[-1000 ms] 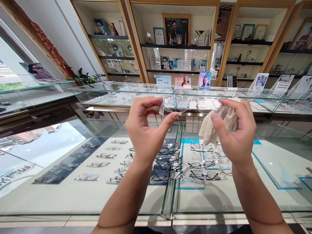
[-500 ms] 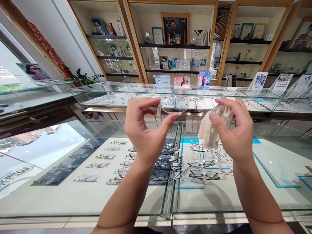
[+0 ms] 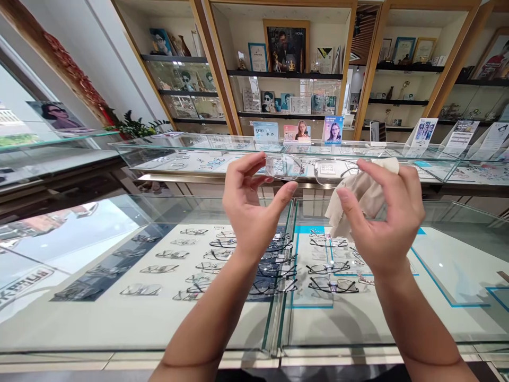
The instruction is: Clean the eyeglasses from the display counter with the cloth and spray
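A pair of thin-rimmed eyeglasses (image 3: 285, 167) is held up in front of me above the display case, its lenses clear. My left hand (image 3: 252, 212) has its fingertips at the left end of the frame, the thumb apart below the lens. At the other end, my right hand (image 3: 392, 228) holds the right side near the dark temple arm. A beige lens cloth (image 3: 371, 193) is also in my right hand, hanging behind the thumb and under the fingers.
Below my hands, a glass display case (image 3: 151, 329) contains several rows of eyeglasses (image 3: 333, 285). Farther back stands a second glass counter (image 3: 186, 175) with more frames and upright advertising cards (image 3: 333, 130). Wooden shelves (image 3: 233, 95) line the back wall.
Both hands have shifted a little to the right, and the eyeglasses have turned slightly. The dark right temple arm shows more now. The small tag near the left fingers has gone from sight.
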### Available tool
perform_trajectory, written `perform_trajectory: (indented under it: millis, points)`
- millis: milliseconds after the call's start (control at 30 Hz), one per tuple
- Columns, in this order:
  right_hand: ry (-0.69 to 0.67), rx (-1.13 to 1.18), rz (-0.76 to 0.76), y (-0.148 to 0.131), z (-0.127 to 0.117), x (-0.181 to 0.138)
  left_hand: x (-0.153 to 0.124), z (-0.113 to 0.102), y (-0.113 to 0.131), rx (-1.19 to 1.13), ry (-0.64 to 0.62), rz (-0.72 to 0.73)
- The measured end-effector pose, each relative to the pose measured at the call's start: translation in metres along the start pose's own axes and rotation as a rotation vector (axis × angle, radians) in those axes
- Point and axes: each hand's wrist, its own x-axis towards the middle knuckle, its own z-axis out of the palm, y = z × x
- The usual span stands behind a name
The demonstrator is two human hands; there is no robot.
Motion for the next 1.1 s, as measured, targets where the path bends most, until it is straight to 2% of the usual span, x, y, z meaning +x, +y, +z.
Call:
perform_trajectory:
  millis: [300,567,800,1100]
  points:
    - [-0.063,0.038,0.048,-0.001,0.004,-0.004,-0.005,0.004,-0.007,0.003,0.057,0.013]
    - [-0.051,0.206,0.098,0.0,0.002,-0.001,-0.006,0.004,-0.002,0.156,0.255,0.297]
    - [0.002,0.347,0.222,0.006,0.005,-0.001,-0.004,0.006,0.002,0.123,0.225,0.392]
    - [-0.007,0.509,0.358,0.018,0.009,0.003,-0.011,0.007,0.004,0.136,0.196,0.316]
